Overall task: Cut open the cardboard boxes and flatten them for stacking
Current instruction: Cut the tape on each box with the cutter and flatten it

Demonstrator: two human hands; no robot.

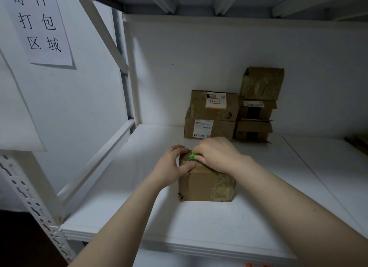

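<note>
A small taped cardboard box (207, 185) stands on the white shelf (151, 207) in front of me. My left hand (173, 165) grips its upper left corner, thumb on the front face and fingers curled over the top edge. My right hand (217, 154) rests on the top of the box and holds a green cutter (192, 157), whose tip points left along the top seam. Most of the cutter is hidden inside my fist.
Several more cardboard boxes (211, 115) are stacked against the back wall, with a taller pile (258, 103) to their right. A flat brown piece (358, 143) lies at the far right. A metal rack post (35, 203) and a paper sign (39, 23) stand at left.
</note>
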